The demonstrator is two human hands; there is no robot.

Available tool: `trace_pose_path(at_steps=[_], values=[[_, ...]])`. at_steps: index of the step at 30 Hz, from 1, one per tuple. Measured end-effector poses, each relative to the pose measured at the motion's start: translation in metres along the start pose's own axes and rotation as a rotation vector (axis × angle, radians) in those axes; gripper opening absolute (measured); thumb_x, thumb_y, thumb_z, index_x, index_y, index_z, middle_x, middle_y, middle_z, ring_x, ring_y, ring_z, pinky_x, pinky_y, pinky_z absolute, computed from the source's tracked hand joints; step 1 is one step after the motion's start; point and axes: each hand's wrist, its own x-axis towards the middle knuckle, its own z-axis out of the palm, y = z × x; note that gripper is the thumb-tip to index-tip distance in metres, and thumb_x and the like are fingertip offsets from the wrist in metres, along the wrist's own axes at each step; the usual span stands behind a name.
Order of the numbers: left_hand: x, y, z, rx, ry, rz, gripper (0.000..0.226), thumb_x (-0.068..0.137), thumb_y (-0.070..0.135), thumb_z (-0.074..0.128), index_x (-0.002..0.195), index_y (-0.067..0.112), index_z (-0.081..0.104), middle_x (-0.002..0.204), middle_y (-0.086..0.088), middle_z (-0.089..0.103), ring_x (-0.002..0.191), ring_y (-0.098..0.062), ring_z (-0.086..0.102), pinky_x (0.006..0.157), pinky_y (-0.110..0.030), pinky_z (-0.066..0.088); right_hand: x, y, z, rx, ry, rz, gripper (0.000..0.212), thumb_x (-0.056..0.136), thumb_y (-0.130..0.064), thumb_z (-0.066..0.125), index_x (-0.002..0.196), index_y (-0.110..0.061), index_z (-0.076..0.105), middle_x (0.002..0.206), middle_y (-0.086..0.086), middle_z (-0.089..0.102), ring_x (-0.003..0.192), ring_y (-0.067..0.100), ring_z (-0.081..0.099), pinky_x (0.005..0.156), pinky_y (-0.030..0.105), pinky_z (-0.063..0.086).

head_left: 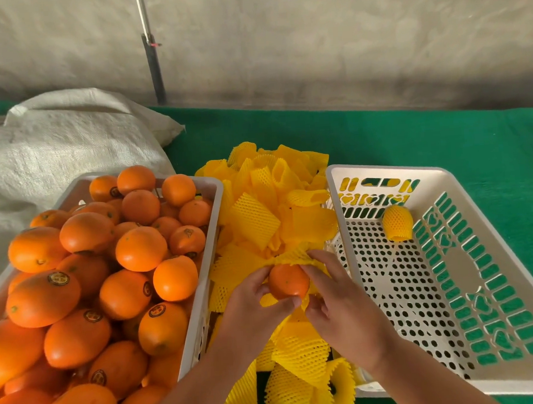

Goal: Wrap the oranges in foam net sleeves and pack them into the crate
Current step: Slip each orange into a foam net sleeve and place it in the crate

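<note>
Your left hand and your right hand are brought together over the pile of yellow foam net sleeves, both closed on the same orange. The left thumb sits under the fruit and its fingers curl round the left side; the right fingers lie across the top right, pinching the edge of one foam net sleeve that is stretched over the far end of the orange. The near face of the fruit is bare. How far the sleeve reaches on the far side cannot be judged.

The held orange sits between the two baskets, above the loose sleeves on the green table cover.

To your left, the white supply basket is heaped with unwrapped oranges, several bearing dark round stickers. Your left forearm passes just beside its right wall.

To your right, the white perforated crate holds a single wrapped orange, placed at the far end of its floor, near the back wall. The rest of the floor shows only the perforations.

Behind the supply basket lies a white woven sack. A metal pole stands upright against the grey wall at the back edge of the table
</note>
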Motion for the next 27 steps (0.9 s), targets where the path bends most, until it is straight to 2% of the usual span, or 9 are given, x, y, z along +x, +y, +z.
trace_pose_path(at_steps=[2,5,9,12,14,18,21,23,27], values=[[0.0,0.001,0.0,0.11,0.098,0.053,0.047,0.076,0.047,0.09,0.118,0.045,0.069,0.109,0.027,0.072,0.108,0.01,0.063,0.079,-0.009,0.049,0.001,-0.003,-0.001,0.008,0.039,0.006,0.047,0.1,-0.026,0.057,0.146,-0.022,0.047,0.163,-0.008,0.026,0.091,0.019,0.07,0.073,0.029,0.059],[-0.003,0.002,-0.001,0.211,0.209,0.114,0.052,0.068,0.066,0.085,0.114,0.046,0.069,0.103,0.029,0.071,0.103,0.011,0.063,0.069,-0.008,0.049,0.0,-0.016,0.001,0.012,0.098,0.02,0.048,0.098,-0.026,0.056,0.145,-0.023,0.046,0.161,-0.005,0.029,0.09,0.016,0.068,0.074,0.014,0.049],[-0.008,0.002,-0.001,0.324,0.332,0.239,0.053,0.065,0.08,0.073,0.108,0.053,0.059,0.099,0.03,0.066,0.102,0.009,0.061,0.068,-0.011,0.048,0.0,-0.035,0.007,0.013,0.18,0.057,0.048,0.097,-0.02,0.059,0.144,-0.016,0.052,0.159,0.001,0.035,0.118,0.021,0.065,0.079,0.017,0.055],[-0.009,0.002,0.0,0.392,0.402,0.28,0.047,0.068,0.082,0.068,0.103,0.055,0.053,0.096,0.031,0.062,0.099,0.01,0.059,0.065,-0.011,0.045,0.0,-0.046,0.01,-0.01,0.227,0.053,0.044,0.097,-0.02,0.058,0.14,-0.013,0.055,0.158,0.003,0.038,0.121,0.024,0.064,0.075,0.027,0.062],[-0.01,-0.001,0.0,0.413,0.431,0.278,0.051,0.069,0.082,0.066,0.106,0.05,0.052,0.097,0.031,0.059,0.1,0.012,0.056,0.064,-0.009,0.042,-0.003,-0.054,0.015,-0.023,0.24,0.054,0.043,0.096,-0.02,0.059,0.139,-0.012,0.057,0.157,0.005,0.04,0.119,0.024,0.065,0.077,0.024,0.06],[-0.012,-0.001,0.0,0.432,0.468,0.25,0.056,0.071,0.082,0.062,0.111,0.043,0.055,0.099,0.029,0.057,0.098,0.014,0.055,0.062,-0.011,0.048,-0.008,-0.069,0.02,-0.073,0.254,0.082,0.049,0.097,-0.022,0.056,0.145,-0.015,0.053,0.157,0.005,0.04,0.103,0.024,0.071,0.07,0.027,0.062],[-0.015,0.002,0.001,0.467,0.506,0.231,0.051,0.074,0.083,0.058,0.106,0.043,0.053,0.093,0.027,0.055,0.085,0.007,0.059,0.06,-0.02,0.056,-0.012,-0.084,0.022,-0.113,0.234,0.107,0.05,0.097,-0.025,0.052,0.147,-0.017,0.05,0.156,0.006,0.04,0.098,0.019,0.072,0.068,0.02,0.06],[-0.019,0.007,0.0,0.51,0.53,0.234,0.06,0.075,0.083,0.054,0.111,0.035,0.059,0.095,0.022,0.055,0.081,0.0,0.058,0.059,-0.024,0.057,-0.013,-0.093,0.019,-0.121,0.222,0.123,0.048,0.098,-0.027,0.05,0.145,-0.018,0.05,0.155,0.007,0.04,0.098,0.016,0.072,0.067,0.016,0.057],[-0.025,0.023,-0.001,0.565,0.56,0.267,0.062,0.08,0.07,0.051,0.114,0.02,0.063,0.106,0.008,0.062,0.084,-0.015,0.06,0.058,-0.025,0.052,-0.011,-0.106,0.0,0.003,0.196,0.136,0.054,0.098,-0.018,0.056,0.149,-0.031,0.047,0.16,-0.005,0.031,0.1,0.014,0.069,0.073,0.025,0.061]])
